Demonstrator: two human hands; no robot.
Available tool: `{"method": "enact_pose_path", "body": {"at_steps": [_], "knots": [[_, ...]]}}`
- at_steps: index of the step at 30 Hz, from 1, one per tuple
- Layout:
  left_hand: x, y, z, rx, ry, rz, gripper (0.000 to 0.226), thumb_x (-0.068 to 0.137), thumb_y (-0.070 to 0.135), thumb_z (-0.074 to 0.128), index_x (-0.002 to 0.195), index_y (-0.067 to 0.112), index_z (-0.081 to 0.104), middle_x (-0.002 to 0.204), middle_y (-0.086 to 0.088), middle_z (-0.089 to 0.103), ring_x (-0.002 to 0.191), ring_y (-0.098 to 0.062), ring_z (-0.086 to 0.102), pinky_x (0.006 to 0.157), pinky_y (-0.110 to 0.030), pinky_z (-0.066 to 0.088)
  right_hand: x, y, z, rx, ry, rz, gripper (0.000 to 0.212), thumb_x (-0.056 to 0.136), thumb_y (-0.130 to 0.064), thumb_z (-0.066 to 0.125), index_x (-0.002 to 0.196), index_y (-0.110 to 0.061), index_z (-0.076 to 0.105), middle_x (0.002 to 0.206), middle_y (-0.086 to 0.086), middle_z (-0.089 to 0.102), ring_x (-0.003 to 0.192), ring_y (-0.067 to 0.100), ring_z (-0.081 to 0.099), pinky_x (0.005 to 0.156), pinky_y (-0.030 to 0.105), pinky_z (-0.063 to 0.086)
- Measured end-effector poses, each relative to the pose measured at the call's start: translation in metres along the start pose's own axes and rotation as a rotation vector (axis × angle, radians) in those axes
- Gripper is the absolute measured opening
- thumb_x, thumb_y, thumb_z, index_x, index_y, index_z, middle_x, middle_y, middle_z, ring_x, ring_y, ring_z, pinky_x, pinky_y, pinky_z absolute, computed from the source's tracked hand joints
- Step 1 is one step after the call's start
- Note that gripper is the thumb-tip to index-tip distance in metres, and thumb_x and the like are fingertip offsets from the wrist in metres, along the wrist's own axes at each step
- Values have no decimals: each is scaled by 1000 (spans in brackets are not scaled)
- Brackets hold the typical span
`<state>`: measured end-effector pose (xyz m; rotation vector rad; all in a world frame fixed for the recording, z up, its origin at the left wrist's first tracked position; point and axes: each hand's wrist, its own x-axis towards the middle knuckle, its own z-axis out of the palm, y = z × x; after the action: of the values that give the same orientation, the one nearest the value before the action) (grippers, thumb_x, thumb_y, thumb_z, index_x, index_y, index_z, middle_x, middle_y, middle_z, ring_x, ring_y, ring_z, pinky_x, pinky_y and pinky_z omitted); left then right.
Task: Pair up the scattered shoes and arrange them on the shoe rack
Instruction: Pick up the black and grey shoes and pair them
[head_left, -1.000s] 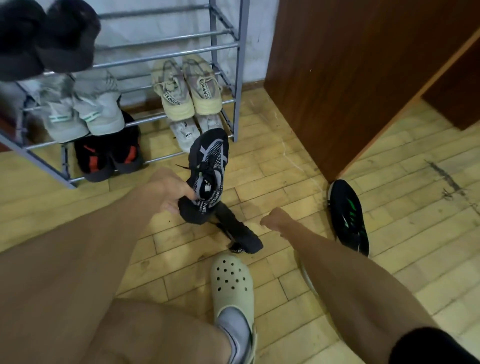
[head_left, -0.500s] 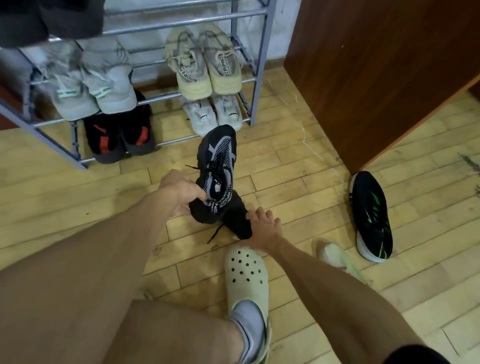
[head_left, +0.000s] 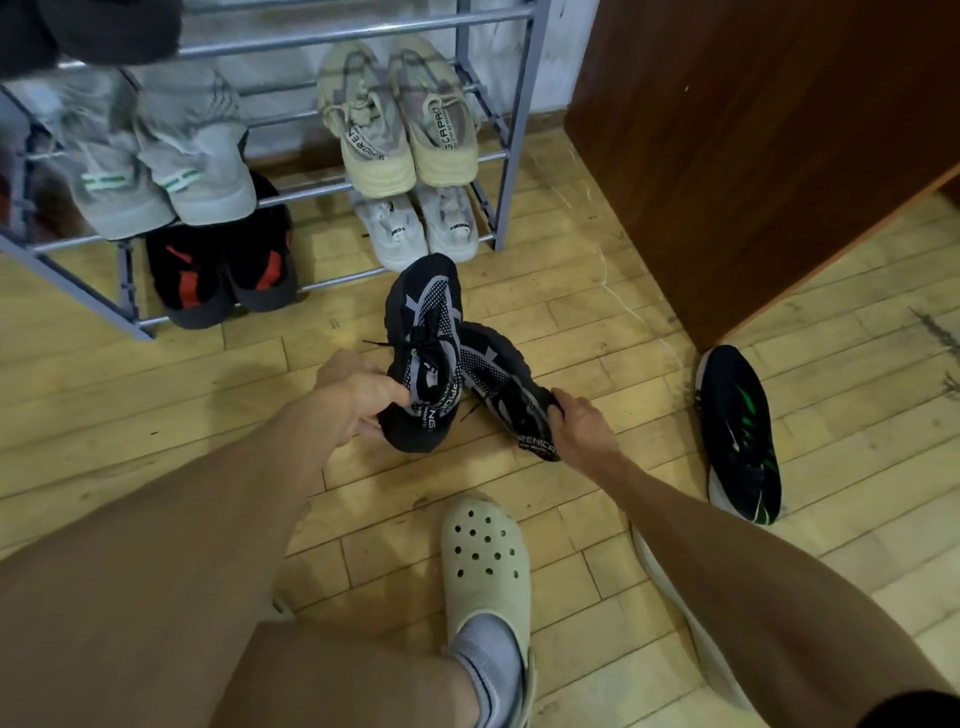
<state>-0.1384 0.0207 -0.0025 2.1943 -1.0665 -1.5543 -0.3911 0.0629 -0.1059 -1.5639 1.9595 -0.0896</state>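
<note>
My left hand grips the heel of a black and grey sneaker, toe pointing toward the shoe rack. Its matching black sneaker lies beside it on the floor, and my right hand holds it at the heel collar. A black shoe with green marks lies alone on the floor to the right. The grey metal rack holds a beige pair, a grey pair, a white pair and a black and red pair.
A dark wooden cabinet stands right of the rack. My foot in a cream clog rests on the wooden floor below the sneakers. A pale shoe shows partly under my right forearm. Dark shoes sit on the rack's top left.
My right hand reached left to the second black sneaker and took hold of its heel; that sneaker now lies turned upright beside the first. The view shifted down and closer to the rack.
</note>
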Motion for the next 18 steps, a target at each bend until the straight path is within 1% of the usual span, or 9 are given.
{"method": "enact_pose_path", "body": {"at_steps": [2,3,5,8,10,13,14,16,18], "knots": [[0,2,3,2,-4,3,36,72,1,76,107,2,66,103,-15,68,83,-26,65,64,-34,58,1,-5,3,8,-31,76,49,95,-42,43,138,-18,39,124,18,50,114,37,50,94,50,48],[0,2,4,0,-2,5,37,72,2,76,107,3,66,103,-15,68,85,-27,66,63,-34,58,3,-7,3,-1,-40,119,50,93,-37,48,140,-21,38,127,18,47,116,37,49,95,51,48],[0,3,5,2,0,5,39,72,2,76,109,3,66,104,-14,68,88,-27,66,63,-33,58,7,-10,-1,-25,-52,186,53,90,-19,48,141,-24,39,126,18,47,112,39,53,93,49,52],[-6,7,2,3,-23,10,42,72,0,76,112,2,64,105,-14,68,88,-27,66,59,-32,56,9,-17,-16,51,-47,247,47,86,-8,46,131,-19,54,119,18,60,102,36,64,84,43,58],[-13,13,-3,-2,-62,12,43,75,-2,73,116,0,60,105,-14,66,92,-27,64,65,-34,56,7,-20,-26,113,-44,277,45,86,-7,47,128,-16,58,117,17,64,99,35,66,81,43,59],[-28,30,-17,11,-133,50,40,82,-2,66,120,3,54,105,-14,62,101,-28,60,85,-41,54,-2,-24,-47,264,-52,335,49,85,-8,51,132,-21,56,118,16,64,91,34,69,69,45,62],[-35,38,-24,21,-143,79,34,83,-1,65,116,4,56,103,-13,64,101,-28,61,88,-42,53,-6,-26,-56,321,-51,347,50,85,-8,53,133,-22,55,119,15,64,89,33,70,66,45,62],[-49,54,-39,18,-142,155,19,82,0,66,99,7,61,92,-9,68,96,-27,63,84,-41,54,-11,-33,-79,440,-40,328,51,86,-5,57,134,-21,54,121,15,63,86,30,68,63,41,62],[-60,69,-53,-33,-92,220,21,75,0,73,93,6,64,88,-9,70,88,-27,66,80,-42,57,-18,-45,-105,562,-36,283,51,87,-2,58,135,-18,53,122,16,63,91,31,67,62,40,62]]}}
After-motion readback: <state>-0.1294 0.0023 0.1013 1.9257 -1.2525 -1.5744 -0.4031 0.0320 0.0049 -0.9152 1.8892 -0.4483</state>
